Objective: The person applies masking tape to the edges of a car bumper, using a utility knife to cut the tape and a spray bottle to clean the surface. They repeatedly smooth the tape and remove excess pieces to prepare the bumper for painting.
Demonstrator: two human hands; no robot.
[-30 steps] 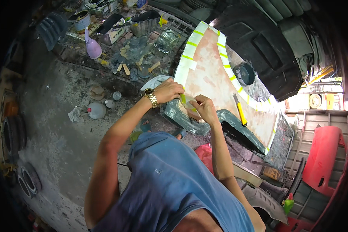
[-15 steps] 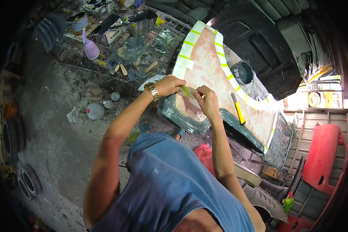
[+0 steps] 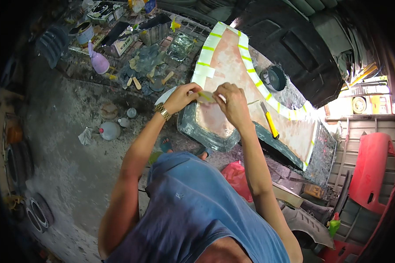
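A curved body panel point(image 3: 232, 70) with a pinkish filler surface lies in front of me, its edges lined with pale tape marked by green strips. My left hand point(image 3: 182, 97), with a gold watch on the wrist, and my right hand point(image 3: 231, 103) meet over the panel's near left edge. Both pinch a short piece of pale tape point(image 3: 206, 97) between the fingers, just above the edge. A yellow-handled utility knife point(image 3: 270, 120) rests on the panel to the right of my right hand.
A cluttered bench point(image 3: 131, 39) at the back left holds tins, a purple bottle point(image 3: 98, 61), sticks and trays. A black bumper point(image 3: 294, 48) lies behind the panel, red body parts point(image 3: 373, 162) at right. Bottles point(image 3: 109, 130) and tyres point(image 3: 17, 162) sit on the concrete floor at left.
Both hands have moved slightly up along the panel's left edge, staying together on the tape piece. The knife and panel have not moved.
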